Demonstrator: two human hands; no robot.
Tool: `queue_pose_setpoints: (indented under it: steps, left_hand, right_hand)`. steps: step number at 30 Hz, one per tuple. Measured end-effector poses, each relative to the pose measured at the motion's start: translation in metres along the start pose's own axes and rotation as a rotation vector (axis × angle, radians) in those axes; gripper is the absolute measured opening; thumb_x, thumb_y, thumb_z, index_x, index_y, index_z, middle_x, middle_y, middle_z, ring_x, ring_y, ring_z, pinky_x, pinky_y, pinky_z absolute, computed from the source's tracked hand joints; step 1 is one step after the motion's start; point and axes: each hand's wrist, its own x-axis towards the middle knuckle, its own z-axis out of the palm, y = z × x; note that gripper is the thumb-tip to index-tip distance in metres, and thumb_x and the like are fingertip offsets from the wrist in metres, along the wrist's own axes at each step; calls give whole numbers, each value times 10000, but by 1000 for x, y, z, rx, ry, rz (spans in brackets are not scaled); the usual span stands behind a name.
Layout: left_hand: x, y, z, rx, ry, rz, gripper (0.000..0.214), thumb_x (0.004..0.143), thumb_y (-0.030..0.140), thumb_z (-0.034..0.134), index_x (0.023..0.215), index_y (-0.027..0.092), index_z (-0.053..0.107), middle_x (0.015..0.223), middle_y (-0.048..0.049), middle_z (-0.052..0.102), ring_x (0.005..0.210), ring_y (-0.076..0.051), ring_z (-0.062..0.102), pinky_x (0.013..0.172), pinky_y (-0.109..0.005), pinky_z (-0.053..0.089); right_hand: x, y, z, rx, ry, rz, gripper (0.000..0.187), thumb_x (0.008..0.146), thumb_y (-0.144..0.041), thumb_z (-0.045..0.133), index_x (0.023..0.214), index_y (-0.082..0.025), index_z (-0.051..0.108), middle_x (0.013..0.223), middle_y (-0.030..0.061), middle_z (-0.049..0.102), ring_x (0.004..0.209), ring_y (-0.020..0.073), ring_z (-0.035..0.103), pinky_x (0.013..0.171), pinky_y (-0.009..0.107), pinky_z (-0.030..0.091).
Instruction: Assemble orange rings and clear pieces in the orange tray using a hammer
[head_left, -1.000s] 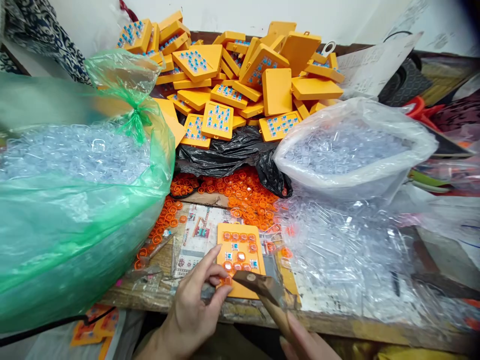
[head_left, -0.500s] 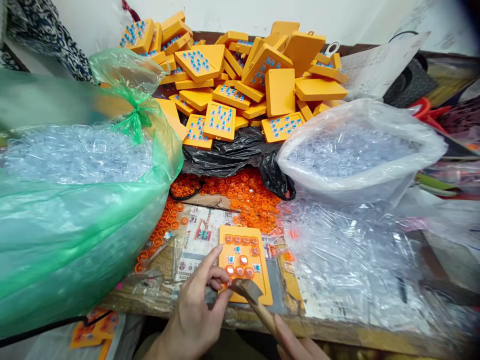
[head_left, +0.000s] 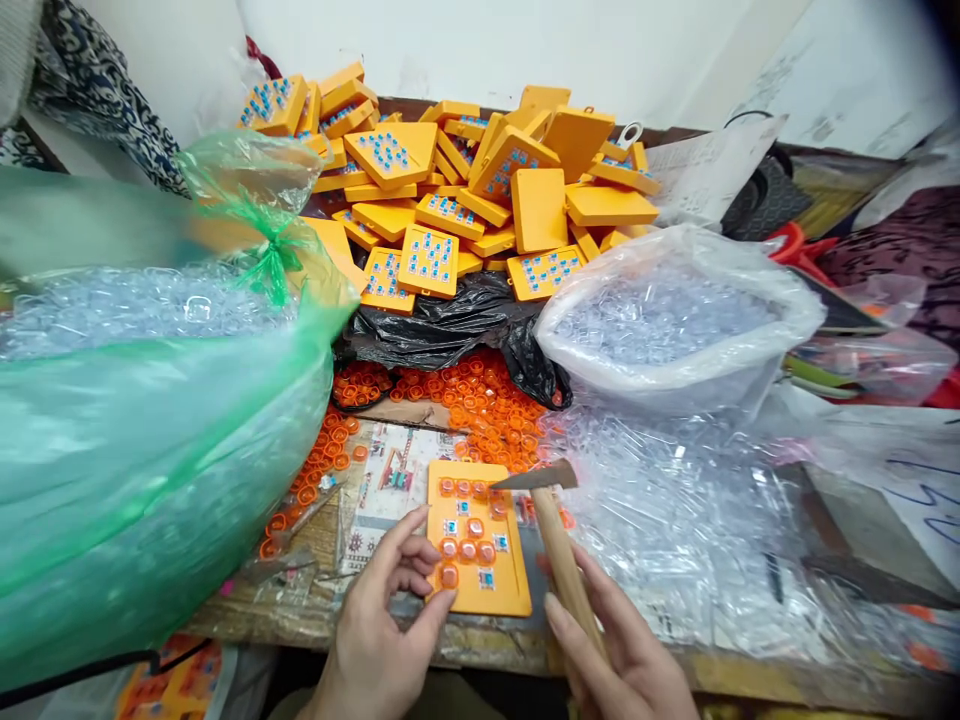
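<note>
A small hammer with a wooden handle and a dark metal head is gripped in my right hand. Its head hangs over the upper right part of a yellow plastic panel. Several orange-rimmed clear caps sit on the panel, and a few blue-centred switches show bare between them. My left hand grips the panel's lower left edge, curled fingers at the side and thumb close to the lowest cap.
Behind lies a heap of yellow panels on black plastic. Loose orange rings spread before it. A green bag of clear parts bulges at left; a white bag stands right, with clear pieces below.
The hammer has risen from the panel's lower left corner towards its upper right. A cap now shows in the lower left spot. My left hand stays at the panel's edge.
</note>
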Motion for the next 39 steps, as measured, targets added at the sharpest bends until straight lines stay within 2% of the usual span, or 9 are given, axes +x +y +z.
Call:
queue_pose_setpoints:
  steps: [3,5,9,17,23,26,29,34,39]
  left_hand:
    - [8,2,-3,-65,22,-150,486,778,297,665,1234,169,555,1162,-131,659,997,-216,672,869,-339,578]
    - [13,4,-3,-36,1,-187,515,801,336,630,1272,151,532,1330,-175,574,1207,-282,570,1023,-458,475]
    - [16,10,6,87,-63,-120,589,826,374,619,1352,152,473,1449,-177,462,1393,-314,345,1137,-548,279]
    - [11,22,10,-359,21,-274,804,804,422,677,1442,238,223,1482,-181,414,1183,-284,598,875,-334,584]
    - [8,37,-5,-587,53,-541,971,685,376,793,1460,192,238,1412,-180,507,1185,-317,590,855,-333,584]
    - [5,42,-9,-715,40,-633,987,630,300,821,1449,217,277,1346,-150,580,1128,-328,627,838,-381,591]
    - [8,44,-9,-862,-65,-710,948,598,237,806,1424,221,340,1271,-143,637,1094,-344,646,850,-432,580]
    - [19,47,-7,-920,-267,-688,802,632,263,746,1371,198,443,1199,-144,676,1049,-352,666,881,-485,556]
    - [25,52,-8,-987,-257,-703,820,680,151,707,1421,225,364,1212,-105,677,1121,-306,635,965,-447,511]
  right_hand:
    - [10,-11,19,161,-26,150,648,827,-503,641,1389,-223,477,1066,98,718,416,72,533,348,176,435]
    - [12,-17,31,232,-20,199,718,798,-521,668,1402,-202,450,851,55,719,370,44,411,328,166,354]
    - [13,-24,42,239,-13,208,764,751,-534,708,1378,-171,467,583,-28,602,385,60,411,344,159,337]
    - [24,-20,48,387,-29,209,661,724,-494,743,1288,-240,510,1088,77,657,366,4,417,310,147,333]
    - [48,-15,49,40,-187,-1,565,905,-467,493,1385,-175,429,854,48,685,425,93,541,359,210,446]
    - [60,-23,44,-117,-143,-160,457,879,-366,521,1294,-175,553,987,93,700,776,206,688,655,338,582]
    - [62,-35,40,-317,-75,-345,349,860,-277,500,1156,-189,665,1117,123,667,1042,274,633,907,449,510]
    - [70,-65,23,-596,-73,-568,342,852,-180,422,982,-169,738,986,93,716,902,220,680,804,340,547]
    - [150,-118,-33,-847,290,-581,376,922,-263,406,1100,-91,689,1130,162,667,1051,295,613,936,473,449]
